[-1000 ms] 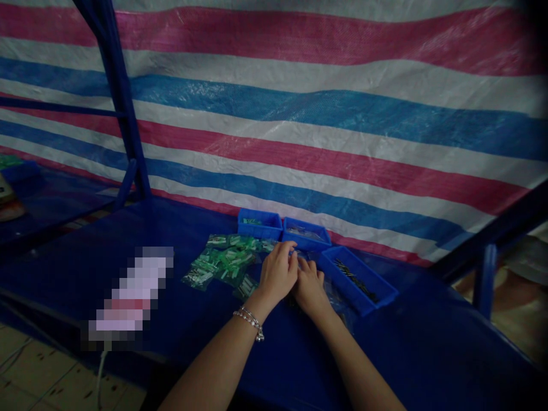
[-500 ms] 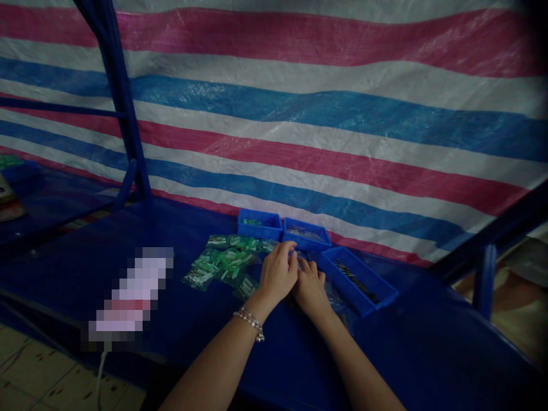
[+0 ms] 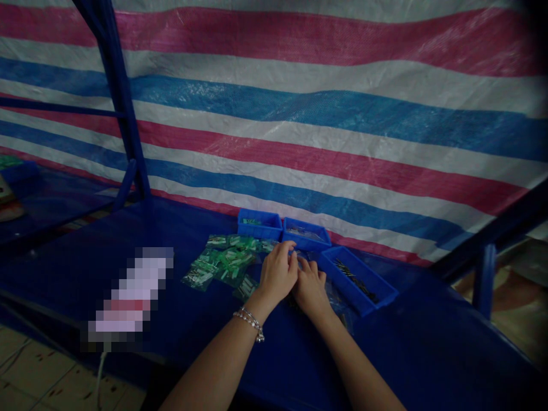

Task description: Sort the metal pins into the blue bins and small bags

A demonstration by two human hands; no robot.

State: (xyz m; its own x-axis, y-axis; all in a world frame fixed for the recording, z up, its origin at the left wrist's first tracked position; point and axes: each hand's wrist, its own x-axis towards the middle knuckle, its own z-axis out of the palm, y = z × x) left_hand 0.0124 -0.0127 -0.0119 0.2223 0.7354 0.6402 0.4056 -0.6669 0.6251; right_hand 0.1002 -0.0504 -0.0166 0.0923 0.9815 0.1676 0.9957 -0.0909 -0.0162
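My left hand point(image 3: 278, 271) and my right hand point(image 3: 310, 286) meet over the blue table, fingertips close together. Both have their fingers bent and closed; whatever is between them is hidden by the hands. Left of them lies a pile of small clear packets point(image 3: 231, 258) with green and pale pieces inside. Clear plastic bags point(image 3: 342, 311) lie beside and partly under my right hand and forearm. Just right of it is a blue bin point(image 3: 385, 292) with dark, thin metal-looking pieces point(image 3: 353, 278).
Two more blue bins stand behind my hands: a left one point(image 3: 260, 232) with green bits and a middle one point(image 3: 308, 242) with clear pieces. A blurred-out pale object point(image 3: 137, 291) with a cable point(image 3: 101, 377) lies left. Blue frame posts point(image 3: 124, 108) and striped sheeting point(image 3: 299, 137) border the table.
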